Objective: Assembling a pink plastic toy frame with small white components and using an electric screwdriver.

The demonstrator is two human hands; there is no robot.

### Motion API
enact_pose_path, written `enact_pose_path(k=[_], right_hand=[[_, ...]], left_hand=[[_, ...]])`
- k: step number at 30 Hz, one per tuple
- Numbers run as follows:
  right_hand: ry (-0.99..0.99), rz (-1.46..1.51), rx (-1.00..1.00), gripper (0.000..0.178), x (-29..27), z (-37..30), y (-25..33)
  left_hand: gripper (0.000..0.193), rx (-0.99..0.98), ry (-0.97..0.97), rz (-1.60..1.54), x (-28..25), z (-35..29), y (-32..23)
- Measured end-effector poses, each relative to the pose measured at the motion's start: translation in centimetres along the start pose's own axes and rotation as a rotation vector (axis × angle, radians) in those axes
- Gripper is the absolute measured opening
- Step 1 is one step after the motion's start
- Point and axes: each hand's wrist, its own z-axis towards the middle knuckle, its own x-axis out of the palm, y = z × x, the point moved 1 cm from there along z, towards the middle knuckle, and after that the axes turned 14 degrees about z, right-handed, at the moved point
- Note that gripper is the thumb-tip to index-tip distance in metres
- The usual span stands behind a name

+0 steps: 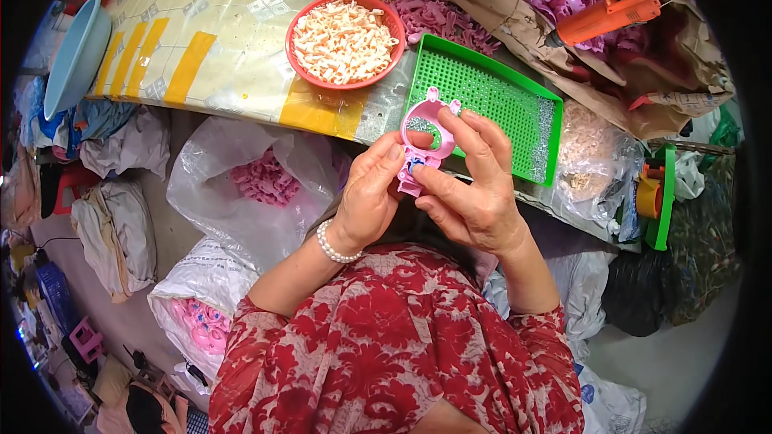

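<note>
A pink plastic part [434, 153] with a round ring at its top and a narrower lower end is held up in front of my body. My left hand [371, 185] grips its left side between thumb and fingers. With my right hand [478, 181] I hold the ring's right edge, while a fingertip presses by a small blue piece [415, 165] set in the lower end. Just behind my hands lies a green perforated tray [482, 96] with small shiny metal bits in it. A red basket [299, 68] of cream-coloured small plastic pieces [346, 40] stands to its left.
An orange power screwdriver [611, 14] lies over a brown paper sack [515, 20] of pink parts at the back right. A blue basin [76, 56] stands far left. Beside me are a clear bag [201, 169] and a white sack [181, 285], both holding pink parts.
</note>
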Motion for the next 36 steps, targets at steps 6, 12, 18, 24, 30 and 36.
enact_pose_path(k=[6,12,18,24,30,36], right_hand=[[-0.067,0.118,0.034,0.018,0.4,-1.0,-1.3],[-0.123,0.152,0.157,0.021,0.0,-0.7,-1.1],[-0.104,0.103,0.185,0.019,0.1,-0.9,-1.0],[-0.148,0.021,0.185,0.022,0.7,-0.6,-0.8],[-0.232,-0.135,0.177,0.026,1.4,-0.9,-0.5],[-0.301,0.095,0.081,0.024,0.6,-1.3,-0.7]], left_hand=[[0.038,-0.024,0.015,-0.001,0.5,-0.3,0.4],[0.034,-0.002,-0.006,0.050,0.5,-0.5,0.4],[0.037,-0.005,0.016,0.071,0.6,-0.4,0.5],[0.040,0.057,-0.041,0.213,0.7,-0.5,1.3],[0.042,-0.039,-0.017,0.067,0.4,-0.6,1.0],[0.038,-0.024,-0.021,0.008,1.0,-0.3,0.6]])
